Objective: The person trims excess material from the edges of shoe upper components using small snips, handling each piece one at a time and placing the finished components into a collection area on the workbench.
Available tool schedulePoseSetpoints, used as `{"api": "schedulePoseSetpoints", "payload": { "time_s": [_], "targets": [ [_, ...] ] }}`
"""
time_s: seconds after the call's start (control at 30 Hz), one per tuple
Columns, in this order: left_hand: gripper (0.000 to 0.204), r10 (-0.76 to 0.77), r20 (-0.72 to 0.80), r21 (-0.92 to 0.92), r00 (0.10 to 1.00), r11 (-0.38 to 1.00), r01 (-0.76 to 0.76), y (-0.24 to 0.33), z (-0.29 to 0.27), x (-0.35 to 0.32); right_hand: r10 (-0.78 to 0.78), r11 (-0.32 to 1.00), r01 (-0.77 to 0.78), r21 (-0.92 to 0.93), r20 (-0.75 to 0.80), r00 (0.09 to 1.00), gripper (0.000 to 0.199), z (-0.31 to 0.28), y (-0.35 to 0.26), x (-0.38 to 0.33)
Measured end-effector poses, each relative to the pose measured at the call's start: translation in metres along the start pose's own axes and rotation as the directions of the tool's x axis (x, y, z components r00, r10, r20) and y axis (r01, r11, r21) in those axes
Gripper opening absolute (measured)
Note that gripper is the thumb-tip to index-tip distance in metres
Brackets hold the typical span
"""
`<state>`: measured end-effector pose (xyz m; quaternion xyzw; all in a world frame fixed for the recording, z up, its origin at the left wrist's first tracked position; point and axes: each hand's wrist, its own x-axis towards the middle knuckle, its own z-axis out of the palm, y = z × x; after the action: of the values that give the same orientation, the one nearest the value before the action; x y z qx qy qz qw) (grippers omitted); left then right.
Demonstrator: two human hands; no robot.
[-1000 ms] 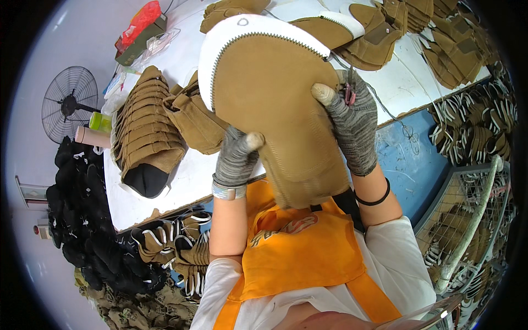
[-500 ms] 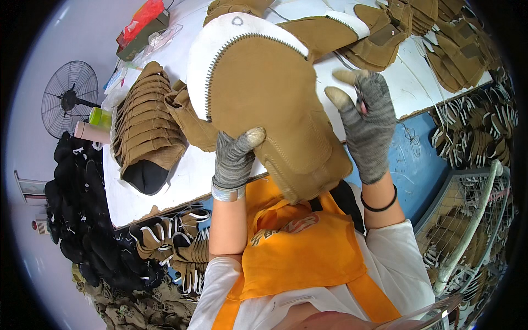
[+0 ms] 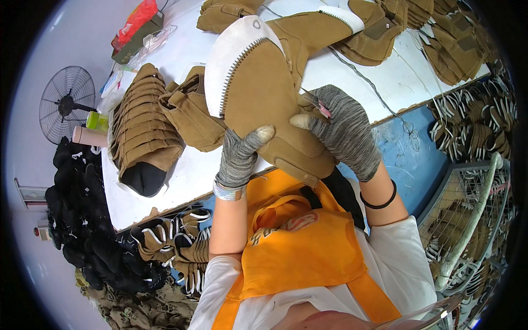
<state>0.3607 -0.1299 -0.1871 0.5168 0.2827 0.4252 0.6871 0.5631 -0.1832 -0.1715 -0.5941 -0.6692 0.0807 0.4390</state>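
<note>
White table (image 3: 190, 179) above blue floor (image 3: 432, 132), round fan (image 3: 66, 105) before pale wall (image 3: 27, 132).

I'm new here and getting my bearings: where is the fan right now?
In the head view, the fan is at the far left, in front of the pale wall, just beyond the yellow-green container beside the white table.

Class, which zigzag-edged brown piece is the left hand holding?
The front piece, gripped at its left edge by the left hand; the other piece sits behind it, extending right, away from that hand.
</note>
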Motion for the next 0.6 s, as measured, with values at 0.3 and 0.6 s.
{"api": "schedulePoseSetpoints", "payload": {
  "time_s": [0.3, 0.6],
  "targets": [
    [0.057, 0.156, -0.26, 0.096, 0.953, 0.986, -0.135, 0.006, 0.021, -0.003, 0.022, 0.993, 0.003, 0.117, -0.21, 0.977, 0.026, -0.02, -0.032, -0.003],
    [0.048, 0.217, -0.275, 0.285, 0.937, 0.949, -0.136, 0.011, 0.047, -0.006, -0.044, 0.988, 0.045, -0.15, 0.005, 0.999, 0.036, -0.016, -0.045, -0.029]
  ]
}}
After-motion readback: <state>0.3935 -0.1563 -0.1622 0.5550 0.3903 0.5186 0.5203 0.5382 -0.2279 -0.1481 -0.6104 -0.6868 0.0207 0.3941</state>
